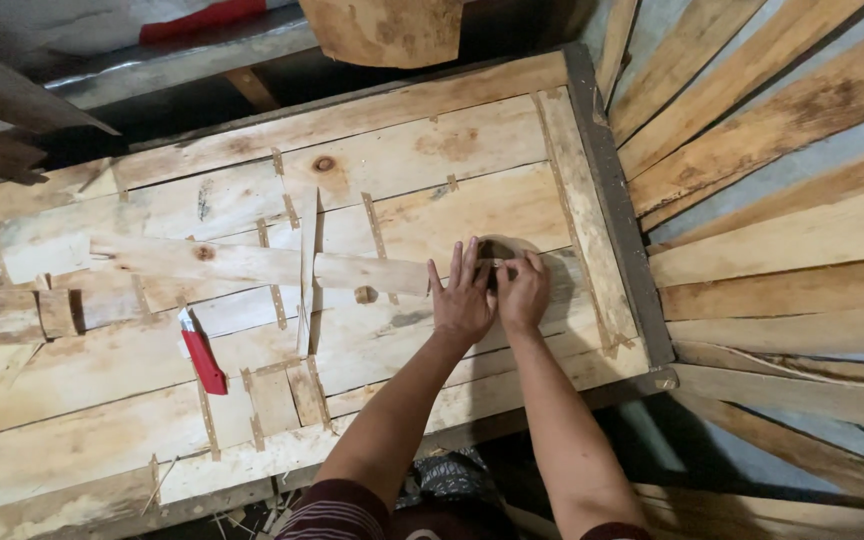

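Note:
My left hand (pixel 462 296) lies flat, fingers spread, on the pale veneer sheet (pixel 422 200) near its right end. My right hand (pixel 523 291) sits right beside it, fingers curled and pressing at the edge of a dark round hole (pixel 505 246) in the sheet. What the right fingers pinch is hidden; it may be a small patch or tape. A long narrow veneer strip (pixel 252 262) lies across the sheet and ends by my left hand. A red utility knife (pixel 200 355) rests on the sheet to the left, far from both hands.
The sheet lies on a dark-framed table (pixel 620 220). Brown tape strips (pixel 376 228) join the seams. Small veneer scraps (pixel 287 398) lie near the front edge. Loose veneer boards (pixel 782 130) fan out on the right. More offcuts (pixel 12 315) sit at the left.

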